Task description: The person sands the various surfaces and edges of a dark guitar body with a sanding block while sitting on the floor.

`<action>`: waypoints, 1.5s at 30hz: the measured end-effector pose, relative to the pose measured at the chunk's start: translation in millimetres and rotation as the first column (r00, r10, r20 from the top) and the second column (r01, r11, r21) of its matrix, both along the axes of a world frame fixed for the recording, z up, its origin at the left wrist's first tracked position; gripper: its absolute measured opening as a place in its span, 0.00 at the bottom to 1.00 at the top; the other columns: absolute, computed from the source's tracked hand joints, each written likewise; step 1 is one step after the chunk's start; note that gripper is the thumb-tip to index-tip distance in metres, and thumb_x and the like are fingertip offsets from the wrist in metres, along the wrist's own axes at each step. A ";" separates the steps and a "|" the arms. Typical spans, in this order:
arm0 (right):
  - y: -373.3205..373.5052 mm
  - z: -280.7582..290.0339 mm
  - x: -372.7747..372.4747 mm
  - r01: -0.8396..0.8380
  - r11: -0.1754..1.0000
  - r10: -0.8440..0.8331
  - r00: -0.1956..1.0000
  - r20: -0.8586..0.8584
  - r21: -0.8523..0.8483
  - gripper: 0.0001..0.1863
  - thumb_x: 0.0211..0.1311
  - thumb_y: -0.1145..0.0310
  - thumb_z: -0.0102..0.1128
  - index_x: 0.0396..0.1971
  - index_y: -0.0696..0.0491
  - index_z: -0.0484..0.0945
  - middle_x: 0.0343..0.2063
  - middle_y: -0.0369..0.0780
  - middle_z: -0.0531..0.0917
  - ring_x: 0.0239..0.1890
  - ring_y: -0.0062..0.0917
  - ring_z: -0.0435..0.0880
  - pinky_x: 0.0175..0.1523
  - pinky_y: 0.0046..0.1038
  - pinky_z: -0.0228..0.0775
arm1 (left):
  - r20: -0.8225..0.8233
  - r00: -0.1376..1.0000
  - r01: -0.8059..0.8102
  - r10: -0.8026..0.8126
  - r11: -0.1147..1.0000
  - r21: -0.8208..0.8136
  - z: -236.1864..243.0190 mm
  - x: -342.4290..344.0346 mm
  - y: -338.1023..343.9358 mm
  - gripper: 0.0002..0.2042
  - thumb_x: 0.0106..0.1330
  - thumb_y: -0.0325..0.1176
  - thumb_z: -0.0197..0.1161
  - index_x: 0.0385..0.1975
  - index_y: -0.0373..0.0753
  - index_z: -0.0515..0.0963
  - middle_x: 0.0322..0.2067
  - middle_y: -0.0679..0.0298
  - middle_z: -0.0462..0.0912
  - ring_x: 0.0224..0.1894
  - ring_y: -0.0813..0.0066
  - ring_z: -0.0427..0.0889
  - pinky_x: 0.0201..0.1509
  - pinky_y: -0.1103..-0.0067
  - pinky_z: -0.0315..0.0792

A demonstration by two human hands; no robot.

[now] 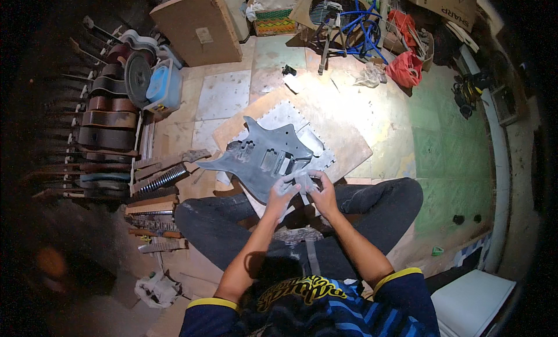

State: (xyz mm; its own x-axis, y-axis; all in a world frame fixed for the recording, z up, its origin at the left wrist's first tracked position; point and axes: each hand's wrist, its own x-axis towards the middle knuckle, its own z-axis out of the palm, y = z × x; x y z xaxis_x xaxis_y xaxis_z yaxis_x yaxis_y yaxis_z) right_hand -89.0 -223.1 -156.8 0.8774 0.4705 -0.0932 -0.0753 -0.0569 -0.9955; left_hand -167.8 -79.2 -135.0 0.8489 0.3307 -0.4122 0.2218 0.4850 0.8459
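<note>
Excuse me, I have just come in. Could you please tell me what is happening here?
A person is sitting on the floor with crossed legs. The left hand and right hand, both dusty, hold a small pale piece between their fingers; what it is exactly, I cannot tell. The hands are at the near edge of a grey guitar body, which lies without a neck on a board. More guitars stand in a row at the left.

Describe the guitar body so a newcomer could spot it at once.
Find the pale brown board on the lit floor, before the person's crossed legs. Partly over it, across a tooth-edged white mat, lies the guitar body. Unlike the guitars lined up at left, it is dull grey, neckless, with pointed horns and cut-out hollows.
</note>
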 end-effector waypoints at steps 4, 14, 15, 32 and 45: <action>3.0 9.6 -1.5 -0.083 0.996 0.085 0.993 -0.076 0.030 0.24 0.59 0.73 0.66 0.55 0.59 0.72 0.48 0.41 0.79 0.55 0.26 0.76 0.64 0.30 0.64 | 0.058 0.998 -0.024 0.020 0.997 0.079 -9.6 -0.2 4.7 0.20 0.62 0.30 0.72 0.51 0.32 0.74 0.49 0.57 0.81 0.53 0.71 0.80 0.61 0.75 0.72; 11.4 5.1 31.5 0.150 0.883 0.165 0.789 0.592 -0.446 0.22 0.52 0.73 0.71 0.48 0.56 0.76 0.43 0.50 0.80 0.48 0.48 0.77 0.54 0.43 0.68 | -0.161 0.987 0.158 -0.014 0.291 0.944 -25.1 30.7 71.0 0.25 0.59 0.42 0.69 0.55 0.38 0.75 0.59 0.50 0.74 0.67 0.52 0.67 0.70 0.58 0.61; 16.7 5.3 33.1 0.140 0.880 0.177 0.788 0.589 -0.453 0.22 0.52 0.73 0.71 0.48 0.56 0.76 0.43 0.50 0.80 0.48 0.48 0.77 0.54 0.43 0.68 | -0.162 0.985 0.144 0.064 0.223 0.964 -27.7 34.4 76.8 0.30 0.58 0.47 0.68 0.59 0.40 0.74 0.65 0.48 0.69 0.71 0.49 0.60 0.73 0.56 0.55; 27.0 -9.0 38.6 -0.004 0.781 0.422 0.740 0.524 -0.624 0.27 0.46 0.80 0.69 0.51 0.51 0.79 0.52 0.50 0.76 0.51 0.48 0.72 0.59 0.43 0.65 | -0.453 0.891 0.451 0.015 0.066 0.890 -23.7 43.3 86.4 0.42 0.54 0.53 0.66 0.73 0.52 0.62 0.75 0.50 0.51 0.76 0.48 0.49 0.74 0.53 0.49; 17.9 -12.7 41.8 -0.020 0.718 0.477 0.742 0.471 -0.695 0.27 0.48 0.79 0.70 0.52 0.51 0.79 0.53 0.53 0.75 0.51 0.50 0.73 0.56 0.44 0.67 | -0.474 0.881 0.471 0.010 0.097 0.877 -23.3 45.8 86.0 0.44 0.53 0.53 0.68 0.73 0.57 0.59 0.76 0.53 0.48 0.76 0.49 0.48 0.75 0.54 0.49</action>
State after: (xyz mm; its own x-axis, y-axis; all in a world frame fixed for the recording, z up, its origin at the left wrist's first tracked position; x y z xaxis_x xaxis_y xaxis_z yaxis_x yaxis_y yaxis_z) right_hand -47.2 -205.2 -169.5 0.7042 0.7091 0.0354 0.6121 -0.5811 -0.5363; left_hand -122.0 6.8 -158.3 0.8806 0.4509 -0.1455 0.4700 -0.7927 0.3882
